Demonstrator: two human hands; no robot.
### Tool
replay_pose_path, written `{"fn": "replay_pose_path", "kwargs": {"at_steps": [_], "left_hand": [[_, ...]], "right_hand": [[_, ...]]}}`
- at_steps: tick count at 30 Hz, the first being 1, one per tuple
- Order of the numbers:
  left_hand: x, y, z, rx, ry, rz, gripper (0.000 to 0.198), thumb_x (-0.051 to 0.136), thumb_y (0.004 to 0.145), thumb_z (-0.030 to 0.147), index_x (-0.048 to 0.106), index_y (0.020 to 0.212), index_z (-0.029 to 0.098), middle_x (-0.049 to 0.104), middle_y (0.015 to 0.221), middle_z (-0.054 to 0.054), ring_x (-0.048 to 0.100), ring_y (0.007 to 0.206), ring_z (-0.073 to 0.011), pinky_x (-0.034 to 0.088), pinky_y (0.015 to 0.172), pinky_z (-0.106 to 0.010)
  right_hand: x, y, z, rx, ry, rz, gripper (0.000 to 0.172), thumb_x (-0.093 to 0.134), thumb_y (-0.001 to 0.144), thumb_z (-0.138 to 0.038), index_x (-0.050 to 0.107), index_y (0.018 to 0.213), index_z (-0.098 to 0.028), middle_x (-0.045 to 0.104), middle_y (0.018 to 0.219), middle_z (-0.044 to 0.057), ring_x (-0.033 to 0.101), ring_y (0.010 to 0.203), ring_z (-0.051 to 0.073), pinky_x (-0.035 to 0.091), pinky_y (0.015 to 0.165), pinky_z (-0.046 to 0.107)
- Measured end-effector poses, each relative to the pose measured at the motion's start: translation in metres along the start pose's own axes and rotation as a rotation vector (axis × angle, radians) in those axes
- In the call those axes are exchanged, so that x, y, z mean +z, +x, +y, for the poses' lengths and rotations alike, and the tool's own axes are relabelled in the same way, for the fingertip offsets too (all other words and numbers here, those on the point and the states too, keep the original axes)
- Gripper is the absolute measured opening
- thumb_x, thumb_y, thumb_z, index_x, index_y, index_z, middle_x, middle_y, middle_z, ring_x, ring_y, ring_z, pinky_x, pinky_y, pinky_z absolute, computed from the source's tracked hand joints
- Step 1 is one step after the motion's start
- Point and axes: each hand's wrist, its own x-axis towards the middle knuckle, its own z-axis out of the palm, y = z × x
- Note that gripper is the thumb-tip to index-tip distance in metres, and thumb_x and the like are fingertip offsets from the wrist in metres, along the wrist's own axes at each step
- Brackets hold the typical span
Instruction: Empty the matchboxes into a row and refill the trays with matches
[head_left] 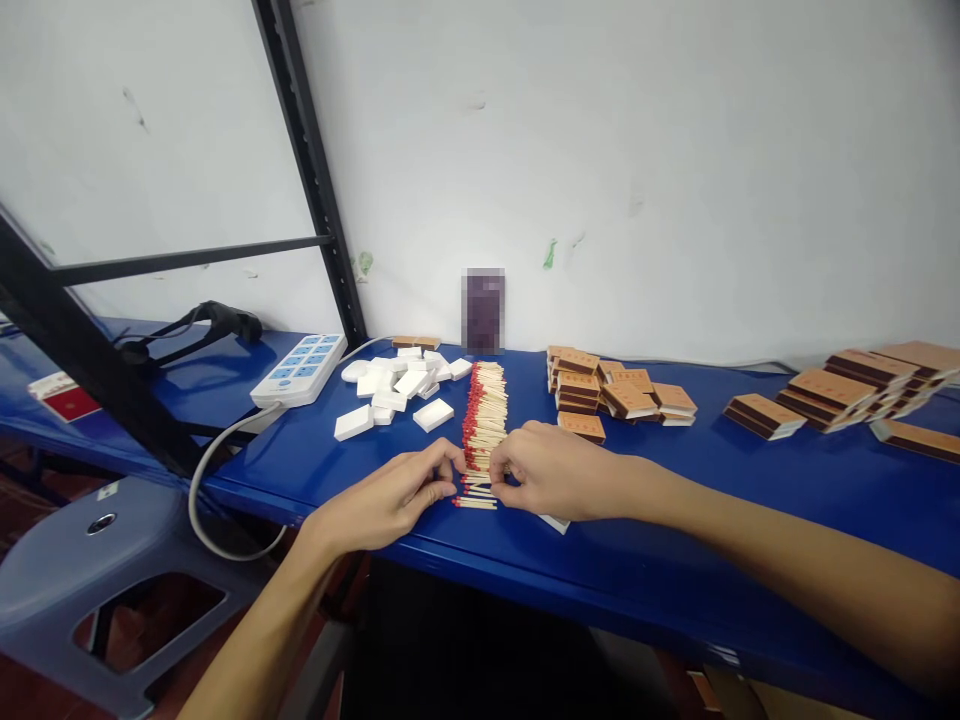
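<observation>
A long row of red-tipped matches lies on the blue table, heads to the left. Near its front end, my left hand is curled at the match heads, thumb and forefinger closed together against them. Opposite it, my right hand bends its fingers in a pinch at the bare stick ends. The exact matches between the fingertips are partly hidden. Under my right hand, the corner of a flat white piece shows; the rest of it is covered.
White box trays lie heaped to the left, beside a power strip. Orange-brown matchboxes are piled right of the row, with further stacks at far right. A pixelated dark object leans on the wall. A grey stool stands left.
</observation>
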Motion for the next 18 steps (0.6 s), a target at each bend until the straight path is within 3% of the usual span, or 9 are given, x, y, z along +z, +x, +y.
{"fn": "replay_pose_path", "kwargs": {"at_steps": [4, 10, 18], "left_hand": [[0.0002, -0.0001, -0.0039, 0.021, 0.008, 0.009, 0.018, 0.043, 0.101, 0.027, 0.053, 0.115, 0.022, 0.060, 0.098, -0.002, 0.055, 0.087, -0.0145, 0.042, 0.076, -0.026], [0.0021, -0.0009, -0.0031, 0.065, 0.088, 0.078, 0.016, 0.051, 0.094, 0.022, 0.063, 0.103, 0.020, 0.054, 0.071, 0.003, 0.044, 0.059, -0.0097, 0.037, 0.058, -0.023], [0.0026, -0.0001, 0.0005, 0.060, 0.126, 0.110, 0.016, 0.055, 0.091, 0.020, 0.068, 0.099, 0.019, 0.053, 0.070, 0.003, 0.045, 0.059, -0.0095, 0.036, 0.057, -0.022]], "right_hand": [[0.0000, -0.0007, -0.0003, -0.012, 0.028, -0.008, 0.012, 0.058, 0.075, -0.017, 0.067, 0.068, -0.020, 0.064, 0.063, -0.002, 0.051, 0.059, 0.012, 0.033, 0.060, 0.024], [0.0026, -0.0015, -0.0013, -0.032, 0.014, 0.014, 0.013, 0.058, 0.078, -0.017, 0.067, 0.069, -0.019, 0.064, 0.066, -0.001, 0.049, 0.059, 0.011, 0.031, 0.059, 0.025], [0.0048, 0.0009, -0.0018, -0.031, 0.024, 0.001, 0.015, 0.057, 0.080, -0.017, 0.069, 0.071, -0.019, 0.064, 0.065, -0.001, 0.048, 0.058, 0.011, 0.029, 0.057, 0.025]]}}
